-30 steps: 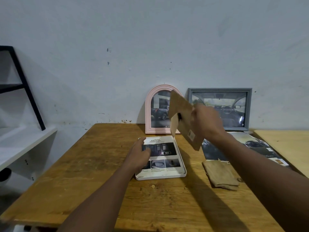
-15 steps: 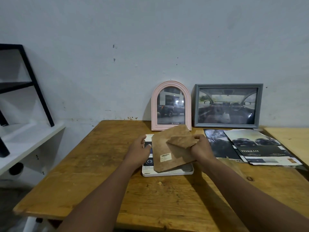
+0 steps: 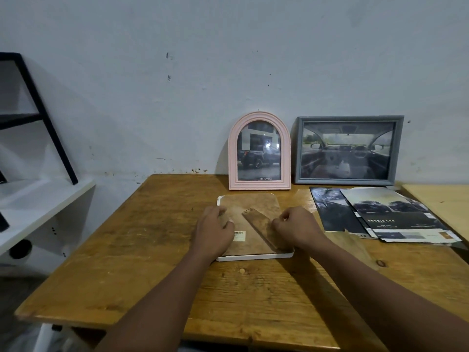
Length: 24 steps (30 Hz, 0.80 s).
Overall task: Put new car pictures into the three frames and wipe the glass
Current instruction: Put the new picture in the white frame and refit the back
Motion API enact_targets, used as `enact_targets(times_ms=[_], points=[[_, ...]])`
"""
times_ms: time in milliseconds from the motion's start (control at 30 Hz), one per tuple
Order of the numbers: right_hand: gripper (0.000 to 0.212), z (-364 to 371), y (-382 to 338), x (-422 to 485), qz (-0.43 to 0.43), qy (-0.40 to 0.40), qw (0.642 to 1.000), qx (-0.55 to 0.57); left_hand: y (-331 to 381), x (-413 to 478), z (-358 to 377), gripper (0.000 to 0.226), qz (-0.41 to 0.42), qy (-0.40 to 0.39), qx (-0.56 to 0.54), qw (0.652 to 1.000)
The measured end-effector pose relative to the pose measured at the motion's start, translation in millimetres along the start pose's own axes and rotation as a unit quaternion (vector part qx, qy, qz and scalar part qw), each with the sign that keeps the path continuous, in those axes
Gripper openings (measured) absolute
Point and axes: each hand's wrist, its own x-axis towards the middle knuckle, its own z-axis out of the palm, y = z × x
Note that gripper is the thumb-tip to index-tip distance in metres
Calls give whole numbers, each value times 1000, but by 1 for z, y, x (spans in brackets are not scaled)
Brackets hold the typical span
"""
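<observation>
Tabletop (image 3: 152, 237) is spreading wide leftward. Your left hand (image 3: 215, 231) and right hand (image 3: 297, 228) are pressing the backing board (image 3: 253, 205), fingers loosely bent, gripping nothing.

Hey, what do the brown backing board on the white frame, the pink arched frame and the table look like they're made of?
Backing board: likely pressed fibreboard, matte mottled brown, flat, with a barcode sticker. Pink arched frame: smooth matte pink with moulded ridges; plastic or painted wood, can't tell which. Table: solid wood, with visible grain, a knot and a worn semi-gloss varnish.
</observation>
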Motion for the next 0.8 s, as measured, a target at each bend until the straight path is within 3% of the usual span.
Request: enact_targets(times_ms=[167, 367, 533, 600, 800], points=[[43, 6, 7, 4, -49, 17, 996, -79, -2, 1, 4, 53, 8, -29, 20, 999], [49, 4, 10, 12, -89, 32, 988, -125, -2, 9, 1, 48, -4, -25, 0, 1000], [46, 7, 1, 29, -124, -40, 986, -103, 1, 22, -2, 50, -15, -20, -5, 1000], [41, 15, -2, 31, -142, -62, 981, -119, -1, 27, 0, 53, -8, -39, 30, 999], [40, 22, -2, 39, -174, -14, 970, -169, -1, 27, 6, 59, 78, -110, 211, 968]])
